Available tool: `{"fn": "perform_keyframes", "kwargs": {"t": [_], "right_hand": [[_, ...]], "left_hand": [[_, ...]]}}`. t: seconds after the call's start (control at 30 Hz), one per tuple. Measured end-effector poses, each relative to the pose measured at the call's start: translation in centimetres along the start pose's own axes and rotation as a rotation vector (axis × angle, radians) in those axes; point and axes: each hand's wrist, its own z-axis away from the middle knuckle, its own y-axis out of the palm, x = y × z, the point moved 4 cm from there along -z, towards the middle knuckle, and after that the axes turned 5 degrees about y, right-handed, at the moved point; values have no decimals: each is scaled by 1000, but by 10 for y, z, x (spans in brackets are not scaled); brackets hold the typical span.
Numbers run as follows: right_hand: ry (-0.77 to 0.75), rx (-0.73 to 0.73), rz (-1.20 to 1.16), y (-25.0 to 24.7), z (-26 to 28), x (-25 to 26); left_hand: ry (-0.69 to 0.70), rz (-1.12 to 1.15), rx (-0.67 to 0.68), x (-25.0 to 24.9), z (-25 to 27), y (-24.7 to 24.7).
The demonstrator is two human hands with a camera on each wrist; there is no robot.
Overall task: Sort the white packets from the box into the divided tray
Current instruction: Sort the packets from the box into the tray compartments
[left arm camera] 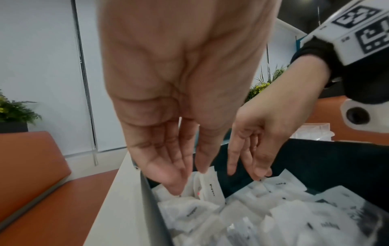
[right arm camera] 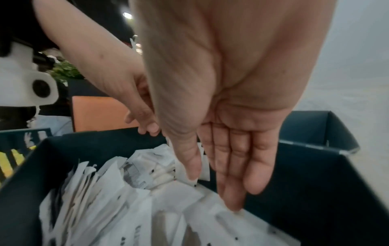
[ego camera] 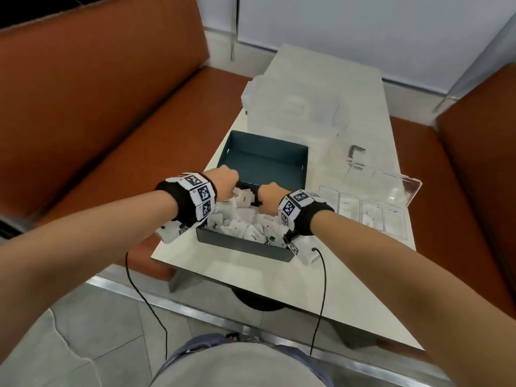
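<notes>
1. Both hands, left hand (ego camera: 223, 182) and right hand (ego camera: 268, 197), reach into the dark box (ego camera: 245, 245) on the table (ego camera: 360, 289); the clear divided tray (ego camera: 363, 212) sits just right of the box.
2. Left wrist view: left fingers (left arm camera: 168, 168) are straight, tips among the white packets (left arm camera: 263, 214) in the box.
3. Right wrist view: right fingers (right arm camera: 235, 168) are straight too, touching packets, gripping nothing.

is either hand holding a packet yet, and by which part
Nothing is held. The left hand and right hand reach into the box with straight fingers, tips just touching the white packets; no grip yet.
</notes>
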Motion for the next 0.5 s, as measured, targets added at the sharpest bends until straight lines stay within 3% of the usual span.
{"fn": "perform_keyframes", "kwargs": {"t": [0.23,0.5], "right_hand": [[85,53,-148,23,-10,16],[9,49,-162,28,-10,37]], "left_hand": [[51,-115,82,-2,-3,22],[38,-197,133,-2,-6,32]]}}
